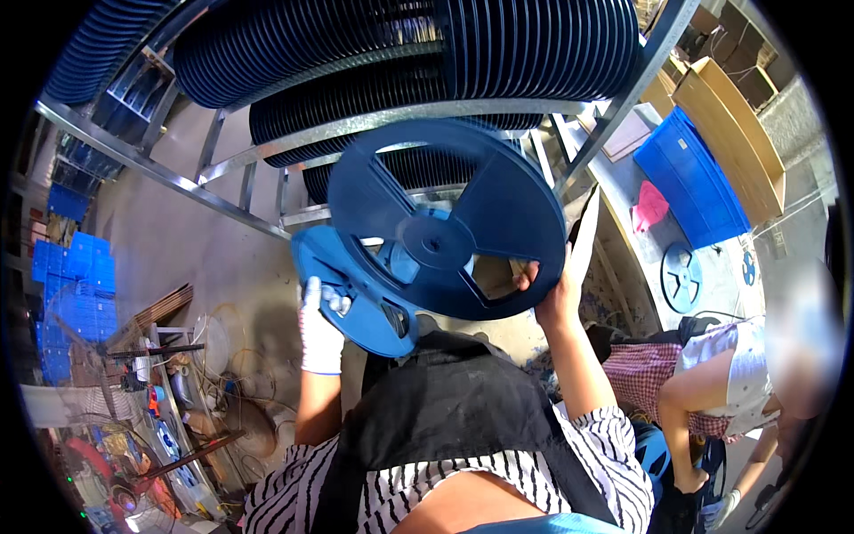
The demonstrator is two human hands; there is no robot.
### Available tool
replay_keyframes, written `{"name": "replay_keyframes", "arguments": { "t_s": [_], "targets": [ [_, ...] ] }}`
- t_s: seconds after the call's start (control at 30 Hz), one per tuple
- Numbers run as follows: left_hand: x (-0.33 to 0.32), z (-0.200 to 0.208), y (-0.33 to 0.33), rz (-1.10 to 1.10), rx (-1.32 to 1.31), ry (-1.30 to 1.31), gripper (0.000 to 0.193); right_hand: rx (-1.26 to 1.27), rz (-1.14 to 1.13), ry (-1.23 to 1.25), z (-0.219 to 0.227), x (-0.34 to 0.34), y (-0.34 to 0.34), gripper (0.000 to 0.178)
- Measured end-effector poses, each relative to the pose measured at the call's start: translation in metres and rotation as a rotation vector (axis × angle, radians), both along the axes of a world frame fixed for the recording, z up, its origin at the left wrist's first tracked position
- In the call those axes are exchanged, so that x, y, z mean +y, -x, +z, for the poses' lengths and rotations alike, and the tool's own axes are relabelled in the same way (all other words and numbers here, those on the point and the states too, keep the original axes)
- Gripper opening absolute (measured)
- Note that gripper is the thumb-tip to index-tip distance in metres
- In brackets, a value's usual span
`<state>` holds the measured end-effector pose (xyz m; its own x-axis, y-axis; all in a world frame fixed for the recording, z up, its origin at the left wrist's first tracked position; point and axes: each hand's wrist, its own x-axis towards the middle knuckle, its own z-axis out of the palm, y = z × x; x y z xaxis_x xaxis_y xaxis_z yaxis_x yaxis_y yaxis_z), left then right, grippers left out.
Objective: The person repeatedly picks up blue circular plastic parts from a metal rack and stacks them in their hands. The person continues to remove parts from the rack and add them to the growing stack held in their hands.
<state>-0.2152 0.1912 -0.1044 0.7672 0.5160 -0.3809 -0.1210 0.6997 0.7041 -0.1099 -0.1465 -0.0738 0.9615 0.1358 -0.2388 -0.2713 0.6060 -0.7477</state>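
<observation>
A large dark blue plastic reel disc (516, 196) with wide cut-out windows and a round hub is held up before my body. My bare right hand (557, 301) grips its right rim, with fingertips showing through a window. Partly behind it, lower and to the left, a second, lighter blue reel disc (369, 327) is tilted. My left hand (321, 334), in a white glove, is closed on that disc's left edge, with fingers through an opening. The two discs overlap near the middle; whether they touch is unclear.
A metal rack (356, 131) ahead carries long rows of dark discs (543, 49). On the right, a table holds a blue bin (692, 178), a pink cloth (650, 206) and another reel disc (681, 277). A co-worker (712, 383) is at lower right; blue crates (78, 294) stand left.
</observation>
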Motion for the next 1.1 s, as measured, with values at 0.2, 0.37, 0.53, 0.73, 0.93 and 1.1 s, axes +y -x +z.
{"name": "replay_keyframes", "arguments": {
  "t_s": [0.2, 0.37, 0.53, 0.73, 0.93, 1.1],
  "targets": [
    [0.047, -0.033, 0.020, 0.107, 0.034, 0.064, 0.019, 0.141, 0.008, -0.159, 0.032, 0.033, -0.030, 0.037],
    [0.087, -0.031, 0.023, 0.099, -0.054, 0.142, 0.027, 0.090, 0.031, -0.160, 0.047, 0.074, -0.050, 0.035],
    [0.106, -0.018, 0.031, 0.194, -0.042, 0.101, 0.018, -0.061, -0.195, -0.172, 0.044, 0.096, -0.062, 0.041],
    [0.131, -0.032, 0.041, 0.252, -0.097, 0.095, 0.017, -0.721, -0.597, 0.176, 0.082, 0.099, -0.072, 0.045],
    [0.150, -0.041, 0.026, 0.220, -0.138, 0.121, 0.020, -0.673, -0.836, 0.313, 0.084, 0.154, -0.123, 0.036],
    [0.170, -0.050, 0.015, 0.185, -0.074, 0.188, 0.017, -0.669, -0.906, 0.431, 0.086, 0.172, -0.166, 0.038]
  ]
}}
